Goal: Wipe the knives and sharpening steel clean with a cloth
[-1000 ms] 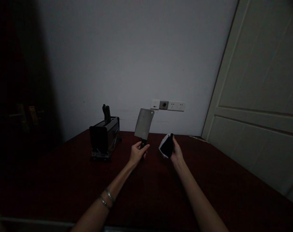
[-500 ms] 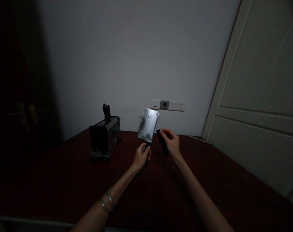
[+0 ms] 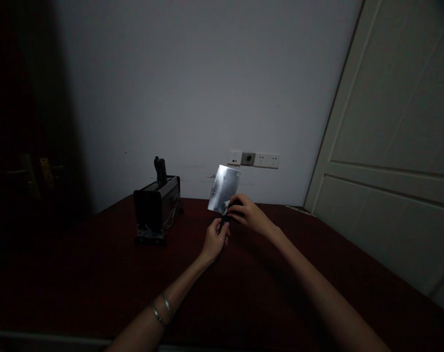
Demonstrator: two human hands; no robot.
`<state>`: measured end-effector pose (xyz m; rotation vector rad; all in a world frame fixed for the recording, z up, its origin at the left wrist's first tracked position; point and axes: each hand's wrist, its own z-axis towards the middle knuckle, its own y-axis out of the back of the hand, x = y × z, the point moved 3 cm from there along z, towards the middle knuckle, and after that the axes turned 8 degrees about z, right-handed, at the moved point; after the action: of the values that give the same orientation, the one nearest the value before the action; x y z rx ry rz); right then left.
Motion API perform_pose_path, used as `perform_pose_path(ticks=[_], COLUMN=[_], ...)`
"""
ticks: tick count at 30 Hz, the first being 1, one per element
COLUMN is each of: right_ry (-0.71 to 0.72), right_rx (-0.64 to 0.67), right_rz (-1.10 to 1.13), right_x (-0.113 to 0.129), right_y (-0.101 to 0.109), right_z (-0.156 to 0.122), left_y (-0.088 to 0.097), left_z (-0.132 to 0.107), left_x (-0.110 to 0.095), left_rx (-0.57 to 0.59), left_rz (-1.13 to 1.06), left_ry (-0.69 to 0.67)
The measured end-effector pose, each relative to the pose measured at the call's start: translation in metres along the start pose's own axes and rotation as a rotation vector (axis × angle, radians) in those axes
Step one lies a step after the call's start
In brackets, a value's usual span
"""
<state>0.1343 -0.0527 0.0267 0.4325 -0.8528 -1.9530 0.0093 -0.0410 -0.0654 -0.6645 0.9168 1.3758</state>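
Observation:
A cleaver (image 3: 224,186) with a broad, shiny rectangular blade stands nearly upright over the table, leaning slightly right. My left hand (image 3: 215,239) is closed around its black handle. Fingers of my right hand (image 3: 245,212) are pinched on a small black, cloth-like piece (image 3: 235,202) with a whitish bit at its tip. That piece lies against the lower right of the blade, just above the handle. Most of it is hidden by my fingers, so its exact kind is unclear.
On the left of the dark red table (image 3: 214,303) stands a toaster-shaped black and silver knife block (image 3: 158,210) with black handles (image 3: 160,171) sticking up. Wall sockets (image 3: 253,159) sit behind the cleaver. A pale panelled door (image 3: 390,146) borders the right side.
My right hand has moved left with the black piece, from beside the cleaver onto the lower part of its blade. My left hand and the cleaver have stayed almost in place.

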Motion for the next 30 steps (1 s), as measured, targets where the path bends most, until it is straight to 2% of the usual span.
perform_pose_path(ticks=[7,15,19,26,30], right_ry=[0.052,0.072,0.063,-0.015,0.009], right_rx=[0.017,0.141,0.118,-0.003,0.021], right_rz=[-0.226,-0.26,-0.352,-0.468,-0.457], right_x=[0.008,0.018,0.019,0.017,0.017], right_y=[-0.01,0.005,0.0,-0.014,-0.009], right_z=[0.009,0.009,0.009,0.002,0.0], left_y=[0.002,0.0,0.003,0.007,0.001], left_z=[0.0,-0.002,-0.002,-0.002,-0.003], left_x=[0.006,0.002,0.004,0.003,0.001], left_rx=[-0.053,-0.039,-0.079,-0.121,-0.075], left_rz=[0.079,0.073,0.114,0.213,0.123], left_ry=[-0.025,-0.038,-0.045,-0.113,-0.056])
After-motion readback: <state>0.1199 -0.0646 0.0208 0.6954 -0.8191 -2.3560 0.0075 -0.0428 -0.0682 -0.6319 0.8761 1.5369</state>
